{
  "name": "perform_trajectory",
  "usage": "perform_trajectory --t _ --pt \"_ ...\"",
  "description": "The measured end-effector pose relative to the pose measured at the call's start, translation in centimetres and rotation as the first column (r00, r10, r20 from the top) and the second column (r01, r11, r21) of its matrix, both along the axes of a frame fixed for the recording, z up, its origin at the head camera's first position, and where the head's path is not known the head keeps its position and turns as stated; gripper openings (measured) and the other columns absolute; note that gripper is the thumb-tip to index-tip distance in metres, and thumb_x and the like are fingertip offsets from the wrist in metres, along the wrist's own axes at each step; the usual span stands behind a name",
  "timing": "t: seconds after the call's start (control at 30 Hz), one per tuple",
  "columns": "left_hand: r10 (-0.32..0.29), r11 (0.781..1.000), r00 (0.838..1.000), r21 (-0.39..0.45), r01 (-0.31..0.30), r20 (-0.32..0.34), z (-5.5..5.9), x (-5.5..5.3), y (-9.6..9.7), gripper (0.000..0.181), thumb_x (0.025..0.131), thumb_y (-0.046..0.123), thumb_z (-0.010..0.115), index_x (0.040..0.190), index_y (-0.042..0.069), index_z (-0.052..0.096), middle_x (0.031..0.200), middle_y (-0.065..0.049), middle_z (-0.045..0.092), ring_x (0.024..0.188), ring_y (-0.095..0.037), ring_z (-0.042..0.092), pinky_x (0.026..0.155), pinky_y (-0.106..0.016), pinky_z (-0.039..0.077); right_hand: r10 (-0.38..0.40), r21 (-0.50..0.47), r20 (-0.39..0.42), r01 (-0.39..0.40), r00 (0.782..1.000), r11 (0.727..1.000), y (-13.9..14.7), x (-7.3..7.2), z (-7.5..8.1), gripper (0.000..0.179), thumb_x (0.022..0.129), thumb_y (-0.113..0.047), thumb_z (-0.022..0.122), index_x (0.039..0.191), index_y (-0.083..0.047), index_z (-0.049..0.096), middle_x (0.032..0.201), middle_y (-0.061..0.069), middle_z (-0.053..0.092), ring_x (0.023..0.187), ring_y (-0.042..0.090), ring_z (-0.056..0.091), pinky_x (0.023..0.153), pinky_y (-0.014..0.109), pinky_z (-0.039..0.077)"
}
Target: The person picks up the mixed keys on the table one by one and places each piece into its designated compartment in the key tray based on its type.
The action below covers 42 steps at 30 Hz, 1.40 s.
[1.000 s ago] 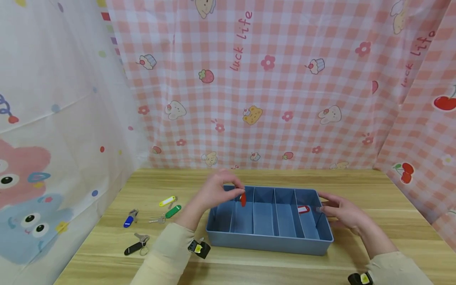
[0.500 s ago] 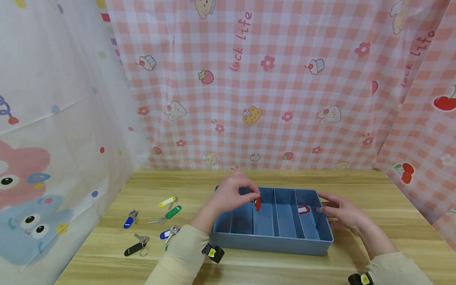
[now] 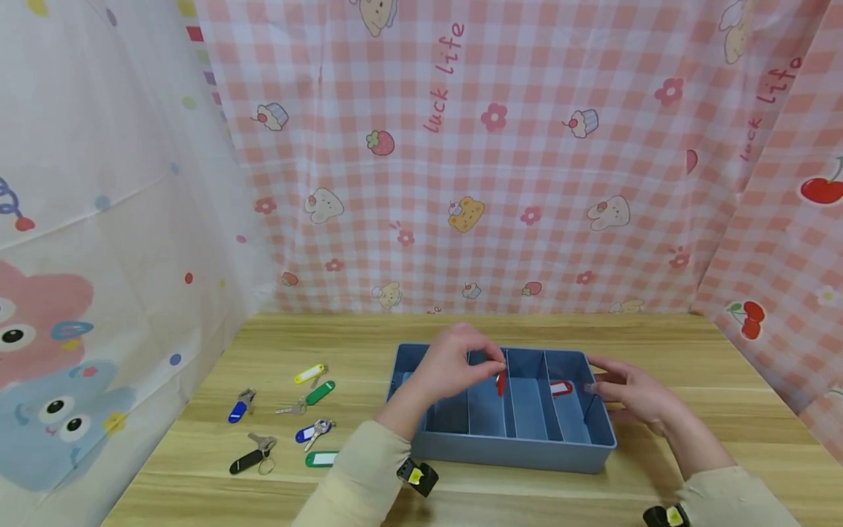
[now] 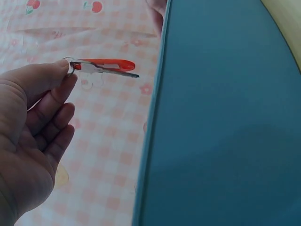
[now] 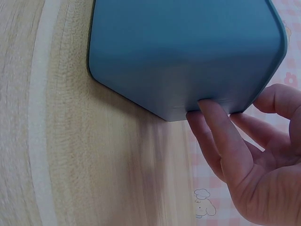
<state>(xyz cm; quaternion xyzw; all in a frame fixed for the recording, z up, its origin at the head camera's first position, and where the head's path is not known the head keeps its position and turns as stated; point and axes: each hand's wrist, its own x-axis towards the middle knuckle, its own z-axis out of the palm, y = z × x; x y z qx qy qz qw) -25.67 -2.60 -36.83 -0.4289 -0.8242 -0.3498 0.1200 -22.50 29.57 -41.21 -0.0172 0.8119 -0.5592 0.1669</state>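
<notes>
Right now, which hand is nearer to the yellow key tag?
Left. The left hand is over the box, to the right of the yellow key tag; the right hand is farther away, gripping the box's right end.

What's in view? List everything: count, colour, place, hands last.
Table: one, light wood, centre.
Tray: one, blue-grey, on table.
Held key tag: one, red, above tray.
Tag in tray: one, red and white, rightmost compartment.
Yellow key tag: one, left of tray.
Green key tags: two, left of tray, one partly hidden.
Blue key tags: two, left of tray.
Black key tag: one, front left.
Keys: several, silver, on tags.
Sheets: at least two, pink-checked behind, white left.
Wrist cameras: two, black, on wrists.
Sleeves: two, cream, on arms.
Left hand: one, pinching held key tag.
Right hand: one, touching tray's right end.
</notes>
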Motion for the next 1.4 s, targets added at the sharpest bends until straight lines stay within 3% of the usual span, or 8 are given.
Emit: perform_trajectory --t 0.27,0.5,0.73,1.0,1.4 --pt "-0.002 1.0 1.0 -0.003 0.002 0.022 0.0 0.3 1.8 0.004 0.089 0.017 0.076 0.091 0.015 0.078 0.085 0.008 0.071 0.089 -0.015 0.057 0.083 -0.024 0.045 0.006 0.0 -0.011 -0.006 1.0 1.0 0.0 -0.1 0.1 0.064 0.101 -0.009 0.053 0.153 0.007 0.019 0.143 0.043 0.029 0.118 0.043 0.054 0.088 0.055 0.051" --pt "-0.018 1.0 0.999 -0.022 0.019 0.035 -0.1 0.6 3.2 0.004 0.09 0.019 0.075 0.091 0.016 0.078 0.084 0.011 0.07 0.09 -0.008 0.055 0.085 -0.021 0.043 0.006 -0.007 -0.013 -0.006 1.0 1.0 0.0 -0.1 0.1 0.064 0.1 -0.008 0.052 0.153 0.007 0.018 0.144 0.043 0.029 0.117 0.044 0.055 0.087 0.054 0.052" --pt "-0.01 1.0 1.0 -0.028 0.011 0.018 0.1 1.1 4.8 0.005 0.09 0.02 0.075 0.092 0.016 0.077 0.083 0.011 0.07 0.089 -0.01 0.056 0.082 -0.017 0.042 0.004 -0.022 -0.008 -0.004 1.0 1.0 -0.1 -0.1 0.0 0.065 0.1 -0.007 0.053 0.153 0.007 0.017 0.143 0.044 0.029 0.116 0.045 0.055 0.086 0.054 0.052" --pt "-0.017 0.996 1.0 -0.084 0.016 -0.016 0.6 0.9 6.8 0.007 0.091 0.024 0.074 0.093 0.019 0.078 0.083 0.016 0.069 0.084 0.0 0.055 0.084 -0.012 0.04 0.011 -0.026 -0.002 -0.011 1.0 1.0 0.1 0.0 0.0 0.066 0.099 -0.007 0.052 0.153 0.008 0.017 0.143 0.044 0.029 0.114 0.043 0.057 0.087 0.054 0.052" --pt "0.027 0.992 0.996 -0.124 -0.017 0.08 0.9 0.7 9.2 0.006 0.092 0.025 0.073 0.092 0.02 0.077 0.077 0.019 0.065 0.079 0.0 0.055 0.07 -0.009 0.039 0.019 -0.056 -0.001 -0.019 1.0 0.998 0.1 0.0 -0.1 0.066 0.099 -0.008 0.053 0.153 0.007 0.018 0.141 0.041 0.035 0.11 0.034 0.059 0.086 0.052 0.053"
